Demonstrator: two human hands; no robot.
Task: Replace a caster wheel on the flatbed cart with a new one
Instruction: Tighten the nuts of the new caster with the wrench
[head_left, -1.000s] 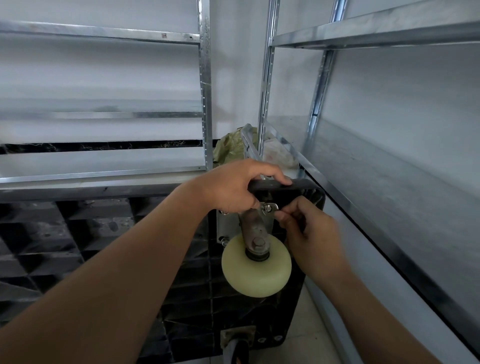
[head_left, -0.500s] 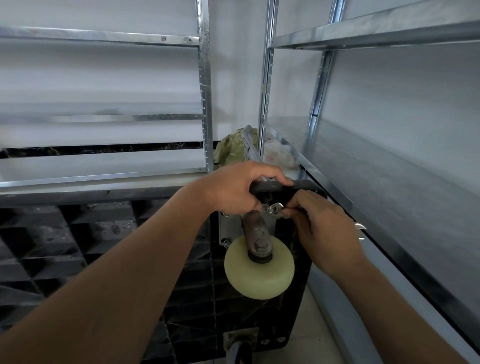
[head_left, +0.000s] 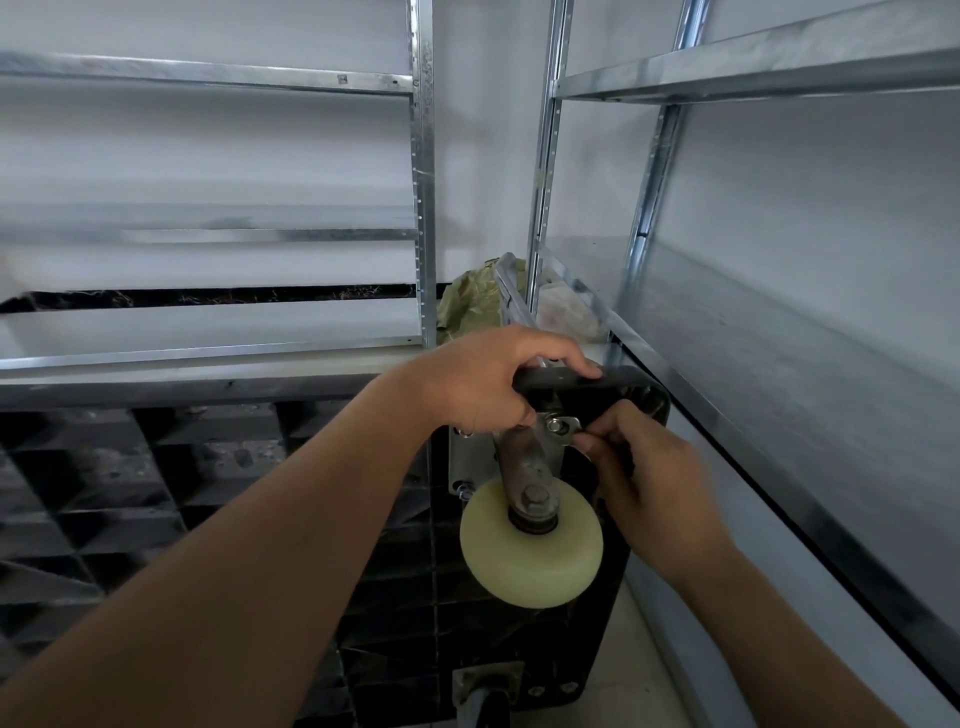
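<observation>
Gripping the top edge of the upturned black cart (head_left: 587, 387) at frame centre, the left hand (head_left: 483, 379) curls its fingers over the rim. Just right of it, the right hand (head_left: 649, 467) pinches at the corner of the caster's metal mounting plate (head_left: 563, 426), by a nut. Below hangs the cream caster wheel (head_left: 531, 543) in its worn fork. Ribbed black cart underside fills the lower left. Bare metal shelving (head_left: 779, 78) crowds the upper frame and right side, leaving a narrow strip of pale floor (head_left: 644, 670) at lower right.
</observation>
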